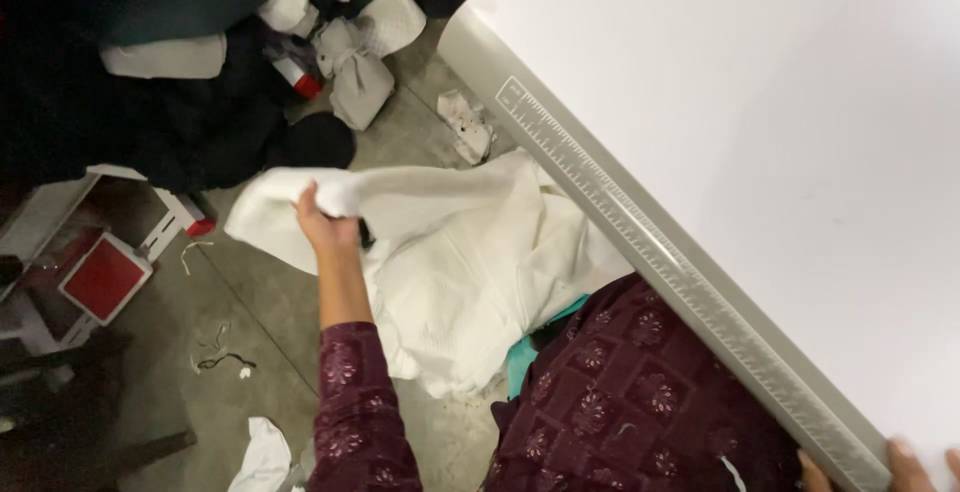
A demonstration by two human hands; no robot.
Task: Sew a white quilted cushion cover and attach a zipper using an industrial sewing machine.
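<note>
the left hand [322,214] is closed on a fold of a white cloth [470,262], fingers pinched over its upper left edge and lifting that part off the floor [250,302]. the cloth is wide and crumpled, spread from the hand rightward to the edge of the tabletop [760,132], with its lower part bunched against the person's maroon patterned clothing. the sleeve [350,392] of the same fabric runs down from the wrist toward the near edge.

the right hand [905,467] shows only as fingertips at the near right corner, resting on the tabletop's edge; i cannot tell whether it grips anything. a ruler strip [660,262] runs along that edge.

on the floor far left lies a heap of dark and pale clothes [200,72]. a small crumpled rag [467,124] lies just beyond the cloth. a red and white stool [100,272] stands at left, and a white scrap [262,457] lies near the sleeve.
</note>
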